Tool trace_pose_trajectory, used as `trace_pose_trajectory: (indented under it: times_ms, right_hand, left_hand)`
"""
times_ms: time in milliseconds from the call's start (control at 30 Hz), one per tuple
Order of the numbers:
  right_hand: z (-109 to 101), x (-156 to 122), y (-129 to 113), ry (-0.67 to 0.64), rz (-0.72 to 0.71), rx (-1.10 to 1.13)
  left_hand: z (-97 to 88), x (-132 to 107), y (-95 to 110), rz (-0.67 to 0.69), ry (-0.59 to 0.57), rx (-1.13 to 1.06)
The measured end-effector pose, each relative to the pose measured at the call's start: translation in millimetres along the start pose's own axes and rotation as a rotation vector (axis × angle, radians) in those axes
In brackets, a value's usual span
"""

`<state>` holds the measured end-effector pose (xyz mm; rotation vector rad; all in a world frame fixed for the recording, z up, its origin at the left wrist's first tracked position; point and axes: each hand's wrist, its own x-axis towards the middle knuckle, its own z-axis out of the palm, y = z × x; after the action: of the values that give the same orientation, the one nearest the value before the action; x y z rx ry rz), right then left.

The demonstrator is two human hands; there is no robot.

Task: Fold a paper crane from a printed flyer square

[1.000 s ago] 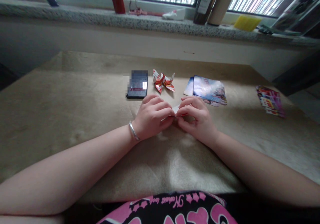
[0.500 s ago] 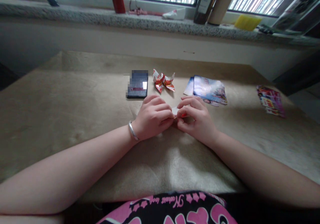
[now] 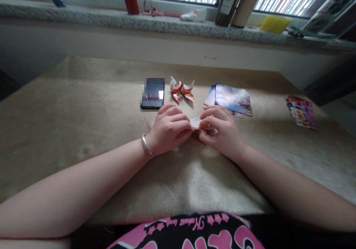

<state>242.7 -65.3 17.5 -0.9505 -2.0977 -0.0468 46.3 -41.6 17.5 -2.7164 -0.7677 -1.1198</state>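
Observation:
My left hand (image 3: pixel 169 129) and my right hand (image 3: pixel 221 132) meet at the middle of the table, both pinched on a small folded piece of red and white paper (image 3: pixel 198 123). Most of that paper is hidden between my fingers. A silver bangle sits on my left wrist. A finished folded paper figure (image 3: pixel 182 89) in red and white lies just beyond my hands. A dark phone (image 3: pixel 152 94) lies to its left.
A stack of printed paper sheets (image 3: pixel 233 100) lies right of the figure, and more colourful sheets (image 3: pixel 301 112) near the table's right edge. The table has a tan cloth (image 3: pixel 83 108). A stone window sill (image 3: pixel 155 22) behind holds a red cup, bottles and a yellow object.
Both hands stay together at the same spot. My fingers have shifted slightly on the paper, and a bit more of its white edge shows between them now.

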Motion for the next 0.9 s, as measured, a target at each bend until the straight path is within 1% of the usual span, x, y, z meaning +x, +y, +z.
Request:
trace_pose_trajectory:
  times_ms: [167, 300, 633, 733, 900]
  right_hand:
    - [-1.3, -1.3, 3.1, -0.011, 0.018, -0.01]
    - [-1.8, -2.5, 5.3, -0.024, 0.039, -0.016]
    - [-3.9, -3.0, 6.9, -0.033, 0.032, -0.025]
    - [-5.0, -3.1, 7.0, -0.033, 0.021, -0.035]
    - [-6.3, -3.2, 6.9, -0.044, -0.039, -0.103]
  left_hand:
    - [-1.3, -0.7, -0.9, -0.015, -0.021, -0.007]
    - [-2.2, -1.0, -1.8, -0.008, -0.015, -0.002]
    - [-2.8, -0.8, -3.3, 0.012, -0.005, 0.017]
    - [-3.3, -0.5, -2.7, 0.009, -0.009, 0.011]
    - [-3.5, -0.8, -2.2, -0.01, -0.021, -0.01]
